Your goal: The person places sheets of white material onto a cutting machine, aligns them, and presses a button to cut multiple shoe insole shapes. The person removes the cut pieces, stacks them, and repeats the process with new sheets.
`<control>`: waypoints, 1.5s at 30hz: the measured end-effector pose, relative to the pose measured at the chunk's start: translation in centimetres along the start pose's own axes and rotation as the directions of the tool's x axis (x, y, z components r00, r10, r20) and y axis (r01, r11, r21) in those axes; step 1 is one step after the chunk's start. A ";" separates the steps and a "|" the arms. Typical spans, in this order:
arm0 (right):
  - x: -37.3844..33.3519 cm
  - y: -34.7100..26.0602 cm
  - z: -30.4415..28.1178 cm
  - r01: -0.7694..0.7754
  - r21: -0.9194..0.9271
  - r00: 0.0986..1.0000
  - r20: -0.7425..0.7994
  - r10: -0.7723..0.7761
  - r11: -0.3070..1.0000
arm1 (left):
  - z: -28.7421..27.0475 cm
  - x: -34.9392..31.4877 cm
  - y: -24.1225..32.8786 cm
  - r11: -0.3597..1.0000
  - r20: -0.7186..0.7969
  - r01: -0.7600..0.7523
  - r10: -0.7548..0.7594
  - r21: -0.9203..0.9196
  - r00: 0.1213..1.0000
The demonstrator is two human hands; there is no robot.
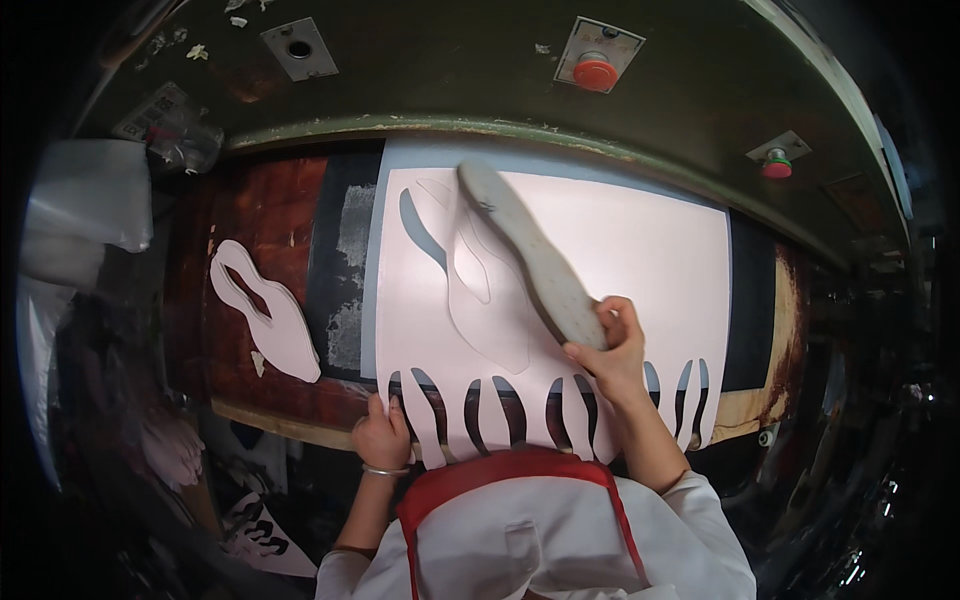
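Note:
My right hand [619, 352] is closed round the near end of a grey, sole-shaped cutting die [535, 255], which is tilted over a pale pink sheet [640, 250]. To the left of the die, a sole-shaped outline [465, 300] is cut into the sheet, and a curved slot shows the grey-blue layer underneath. My left hand [382, 432] is closed at the sheet's near left edge, its fingertips pinching the material there. Along the near side, the sheet has several curved cut-outs with narrow strips between them, hanging toward my red-trimmed apron.
A stack of cut sole-shaped pieces [265, 310] lies on the reddish-brown board [200, 350] at left. Beyond the sheet stands a green machine beam [430, 70] with a red push button [595, 73] and a second button [777, 164]. Plastic bags [90, 195] hang at far left; a cut scrap sheet [270, 545] lies below.

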State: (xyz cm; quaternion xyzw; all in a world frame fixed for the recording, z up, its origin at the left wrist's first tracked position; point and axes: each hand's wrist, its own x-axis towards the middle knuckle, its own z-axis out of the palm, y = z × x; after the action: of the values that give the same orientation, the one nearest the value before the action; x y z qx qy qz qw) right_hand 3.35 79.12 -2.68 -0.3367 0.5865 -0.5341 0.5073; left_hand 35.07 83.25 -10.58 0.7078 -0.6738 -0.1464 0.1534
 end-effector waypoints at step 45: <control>1.3 0.5 -4.6 0.189 -0.334 0.977 -0.027 -0.210 0.924 | 0.8 21.4 11.2 0.722 0.250 0.252 -0.113 -0.644 0.962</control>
State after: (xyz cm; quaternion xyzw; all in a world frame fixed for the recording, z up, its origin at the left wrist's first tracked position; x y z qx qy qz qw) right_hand -1.34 79.27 -3.88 -0.4579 0.6455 -0.4876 0.3686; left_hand 25.63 61.32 -6.68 0.6507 -0.5139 -0.4610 0.3163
